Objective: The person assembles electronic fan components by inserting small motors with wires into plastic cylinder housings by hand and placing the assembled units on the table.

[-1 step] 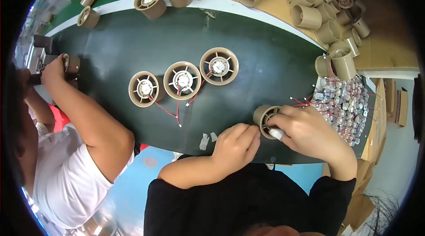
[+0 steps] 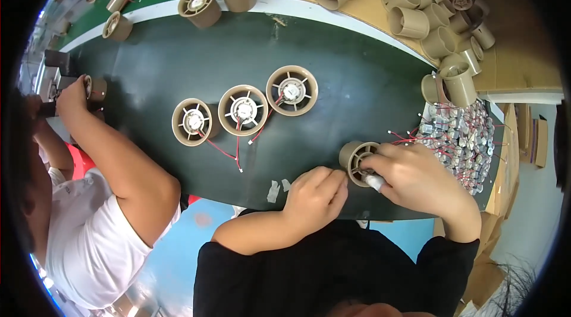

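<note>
A tan fan housing (image 2: 348,157), a short open cylinder with spokes inside, tilts near the table's front edge between my hands. My left hand (image 2: 316,197) is closed, its fingertips pinched against the lower left of the rim. My right hand (image 2: 410,173) reaches over from the right, fingers bent into the opening and thumb low by the rim. Something white (image 2: 373,182) shows at that thumb's tip, and I cannot tell whether it is a wrap or a held part. Whatever the right fingers grip inside is hidden.
Three spoked housings (image 2: 242,110) with motors and red wires stand mid-table. Small wired motors (image 2: 458,138) are heaped at right, below a pile of empty housings (image 2: 410,22). Tape scraps (image 2: 273,191) lie near the front edge. At left, a co-worker's hand (image 2: 72,98) holds another housing.
</note>
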Demonstrator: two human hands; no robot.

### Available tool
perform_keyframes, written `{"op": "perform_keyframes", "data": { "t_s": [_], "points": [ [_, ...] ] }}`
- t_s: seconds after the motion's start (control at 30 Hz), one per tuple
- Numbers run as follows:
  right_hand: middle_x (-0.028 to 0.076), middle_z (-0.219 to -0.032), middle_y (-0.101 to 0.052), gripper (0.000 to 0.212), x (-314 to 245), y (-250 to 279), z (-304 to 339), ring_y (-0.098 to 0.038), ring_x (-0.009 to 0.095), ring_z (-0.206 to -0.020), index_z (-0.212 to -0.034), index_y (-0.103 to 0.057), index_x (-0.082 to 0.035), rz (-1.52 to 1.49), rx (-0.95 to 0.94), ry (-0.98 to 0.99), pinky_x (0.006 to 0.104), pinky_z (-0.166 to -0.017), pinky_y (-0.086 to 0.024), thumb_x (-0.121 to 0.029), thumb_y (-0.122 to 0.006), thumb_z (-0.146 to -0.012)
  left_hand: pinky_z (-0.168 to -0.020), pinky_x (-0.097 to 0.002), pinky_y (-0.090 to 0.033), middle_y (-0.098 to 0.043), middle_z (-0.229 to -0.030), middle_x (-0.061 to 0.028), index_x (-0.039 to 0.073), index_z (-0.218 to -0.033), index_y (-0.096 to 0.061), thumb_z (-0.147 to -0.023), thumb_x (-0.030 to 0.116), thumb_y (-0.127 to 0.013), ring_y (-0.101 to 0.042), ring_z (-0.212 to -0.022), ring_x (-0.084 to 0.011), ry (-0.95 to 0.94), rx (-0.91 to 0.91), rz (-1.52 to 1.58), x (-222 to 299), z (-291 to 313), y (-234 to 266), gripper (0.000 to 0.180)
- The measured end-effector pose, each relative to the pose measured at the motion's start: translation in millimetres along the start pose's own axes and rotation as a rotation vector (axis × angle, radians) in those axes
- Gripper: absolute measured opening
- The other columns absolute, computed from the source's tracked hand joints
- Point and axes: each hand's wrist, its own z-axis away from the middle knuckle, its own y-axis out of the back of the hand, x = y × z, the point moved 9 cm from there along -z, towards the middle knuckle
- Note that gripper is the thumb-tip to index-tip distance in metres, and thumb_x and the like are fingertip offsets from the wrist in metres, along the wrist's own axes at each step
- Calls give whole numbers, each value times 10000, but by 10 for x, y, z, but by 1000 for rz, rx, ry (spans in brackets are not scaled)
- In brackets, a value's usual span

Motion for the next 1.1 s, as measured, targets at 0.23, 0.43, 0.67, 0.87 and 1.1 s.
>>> {"op": "perform_keyframes", "data": {
  "t_s": [0.23, 0.43, 0.67, 0.87, 1.1],
  "points": [
    [72, -821, -505, 333, -106, 212, 203, -513, 212, -636, -902, -546, -92, 433, 286, -44, 300, -556, -421, -103, -626, -579, -521, -296, -408, -511, -636, -85, 2, -708, -551, -614, -50, -571, -510, -602, -231, 81, -38, 23, -119, -21, 66, 110],
    [66, -810, -510, 369, -142, 48, 177, -508, 206, -588, -930, -537, -93, 33, 325, 240, 295, -553, -421, -125, -639, -577, -684, -333, -381, -499, -740, -92, 1, -695, -561, -590, -29, -590, -457, -795, -268, 72, -54, -76, -179, -51, 96, 113],
    [62, -788, -503, 383, 54, 23, 100, -519, 227, -633, -950, -533, -80, -147, 443, 222, 339, -632, -419, -95, -628, -579, -810, -417, -304, -438, -1019, -168, -28, -1098, -395, -558, 70, -672, -379, -970, -338, 0, -11, -280, 179, -94, 135, 615],
    [47, -789, -517, 307, -65, -134, 155, -529, 195, -655, -934, -554, -71, 55, 636, 191, 564, -922, -164, 1, -527, -636, -839, -416, -285, -443, -1058, -144, -28, -1156, -337, -489, 85, -711, -378, -974, -333, -30, -45, -283, 84, -164, -115, 773],
    [53, -833, -526, 361, 26, -147, 176, -530, 191, -788, -918, -562, -93, -255, 735, -8, 567, -930, -89, 67, -488, -603, -813, -410, -293, -441, -979, -142, -28, -1070, -408, -472, 57, -675, -377, -925, -328, -73, 27, -391, 145, -195, -13, 661]
  ]
}}
